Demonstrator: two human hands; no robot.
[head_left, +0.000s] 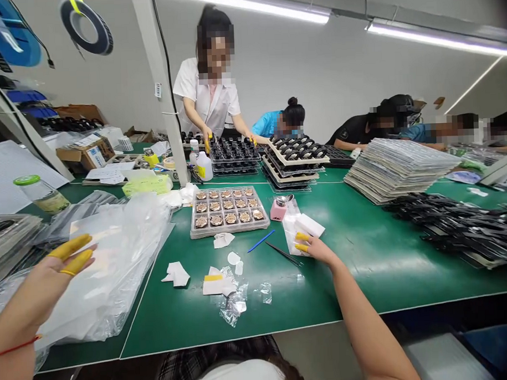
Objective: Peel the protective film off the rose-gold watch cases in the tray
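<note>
The right hand (312, 246) reaches forward over the green mat (364, 252). Its fingers are stretched out and close together, and two yellow-capped fingertips (302, 237) rest on the near edge of a small stack of white pads (309, 225). It touches the stack but has closed around nothing. The pads lie on a clear bag (291, 228), just beyond the fingertips. A pink pump bottle (278, 209) stands just past them to the left.

Black tweezers (284, 254) and a blue stick (260, 241) lie left of the right hand, untouched. Beyond them sits a tray of round metal parts (227, 212).

The left hand (59, 269) hovers spread and empty above a heap of clear plastic bags (118, 255). I cannot tell whether it touches them. Paper scraps (175, 274) lie between the two hands.

This looks like the reach for a pad, with no grasp made yet. Lifting one pad alone calls for a light pinch at its near edge, so the rest of the stack stays put.

Across the bench, a standing person's hands (208, 137) handle black trays (233, 152).
</note>
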